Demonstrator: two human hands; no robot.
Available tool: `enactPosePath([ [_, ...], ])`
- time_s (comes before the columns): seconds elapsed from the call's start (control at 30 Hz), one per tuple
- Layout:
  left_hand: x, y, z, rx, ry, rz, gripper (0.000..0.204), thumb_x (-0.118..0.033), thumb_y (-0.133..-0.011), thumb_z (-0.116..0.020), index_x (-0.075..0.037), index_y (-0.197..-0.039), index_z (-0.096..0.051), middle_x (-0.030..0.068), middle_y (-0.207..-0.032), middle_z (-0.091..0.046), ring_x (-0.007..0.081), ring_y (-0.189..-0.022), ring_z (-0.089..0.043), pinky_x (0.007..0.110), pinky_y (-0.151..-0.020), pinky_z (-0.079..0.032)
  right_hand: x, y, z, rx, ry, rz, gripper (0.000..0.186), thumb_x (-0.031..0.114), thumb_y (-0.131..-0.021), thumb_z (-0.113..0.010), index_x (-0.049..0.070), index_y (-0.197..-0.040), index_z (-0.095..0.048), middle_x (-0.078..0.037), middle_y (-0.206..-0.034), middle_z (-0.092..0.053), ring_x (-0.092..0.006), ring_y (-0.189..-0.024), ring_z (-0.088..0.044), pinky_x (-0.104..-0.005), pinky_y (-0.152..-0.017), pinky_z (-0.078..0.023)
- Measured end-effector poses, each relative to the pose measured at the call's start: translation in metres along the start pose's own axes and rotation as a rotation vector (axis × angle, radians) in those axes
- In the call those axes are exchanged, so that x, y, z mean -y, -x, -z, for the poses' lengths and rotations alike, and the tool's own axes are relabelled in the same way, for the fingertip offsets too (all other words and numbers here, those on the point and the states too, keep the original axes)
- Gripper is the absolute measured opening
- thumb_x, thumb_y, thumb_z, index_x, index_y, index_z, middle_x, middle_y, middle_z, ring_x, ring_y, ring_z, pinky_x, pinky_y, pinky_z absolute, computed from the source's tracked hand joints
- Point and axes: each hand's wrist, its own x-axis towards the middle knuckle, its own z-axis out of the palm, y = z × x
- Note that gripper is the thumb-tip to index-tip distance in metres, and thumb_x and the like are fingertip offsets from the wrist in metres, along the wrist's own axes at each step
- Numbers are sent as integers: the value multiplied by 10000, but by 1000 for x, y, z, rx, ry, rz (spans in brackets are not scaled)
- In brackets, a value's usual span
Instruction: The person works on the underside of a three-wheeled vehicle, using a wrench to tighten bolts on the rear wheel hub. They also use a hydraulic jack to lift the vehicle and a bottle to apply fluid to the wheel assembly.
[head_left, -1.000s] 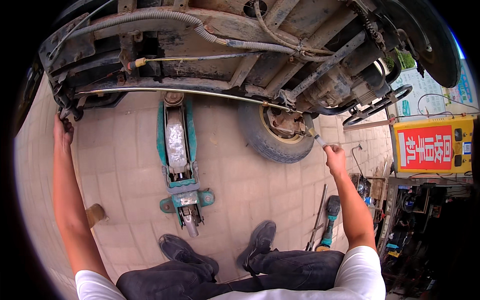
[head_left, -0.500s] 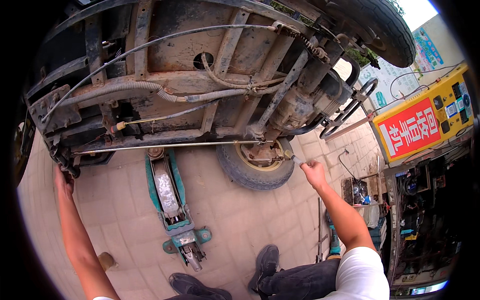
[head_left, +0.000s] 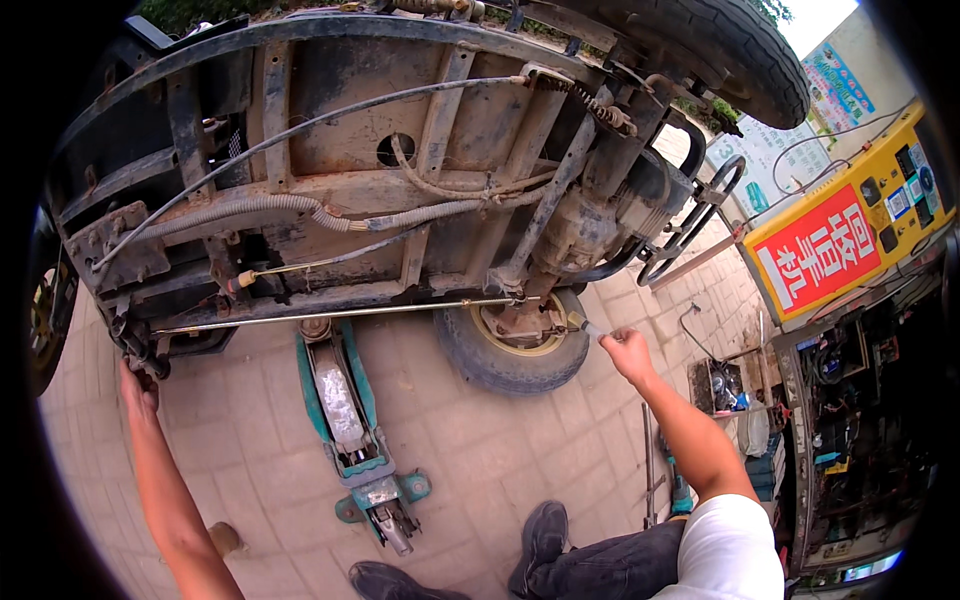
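A small vehicle (head_left: 345,140) is tipped on its side, its rusty underside facing me. My right hand (head_left: 627,355) is closed on a short, light-handled tool (head_left: 592,329) that looks like a brush. Its yellowish tip is at the hub of the lower wheel (head_left: 510,370); I cannot tell whether they touch. A long thin metal rod (head_left: 380,313) runs along the frame's lower edge toward that hub. At the far left my left hand (head_left: 140,388) is against the black frame end (head_left: 140,345), with its fingers partly hidden behind it.
A teal floor jack (head_left: 355,430) lies under the frame's lower edge on the paving (head_left: 270,440). Another wheel (head_left: 730,50) sticks up at the top right. At right are a yellow machine with a red sign (head_left: 815,250), a tool box (head_left: 722,385) and a long bar (head_left: 648,460).
The whole view has shifted a little. My right hand still holds the tool at the wheel hub, and my left hand stays at the frame end.
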Motion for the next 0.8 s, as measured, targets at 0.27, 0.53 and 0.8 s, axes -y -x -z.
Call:
enactPosePath([
  [0.27,12,19,-27,-39,-6,-48,326,-458,-882,-534,-220,-670,-460,-88,-500,-277,56,-410,-269,218,-396,-184,-5,0,3,-54,34,15,375,302,-711,-674,-64,-683,-599,-107,-551,-538,-148,-544,-509,-345,-525,-423],
  [0.53,4,9,-1,28,-13,-36,296,-443,-885,-538,-212,-705,-489,-75,-544,-338,50,-460,-333,227,-431,-219,9,5,3,-25,8,-4,380,321,-723,-685,-45,-686,-588,-85,-576,-526,-155,-568,-502,-347,-531,-421],
  [0.8,5,17,-5,47,45,-33,296,-424,-892,-544,-191,-716,-493,-63,-521,-338,71,-450,-344,227,-427,-245,-2,-3,5,-24,16,-10,394,313,-700,-672,-76,-701,-609,-126,-570,-557,-163,-561,-538,-345,-546,-440],
])
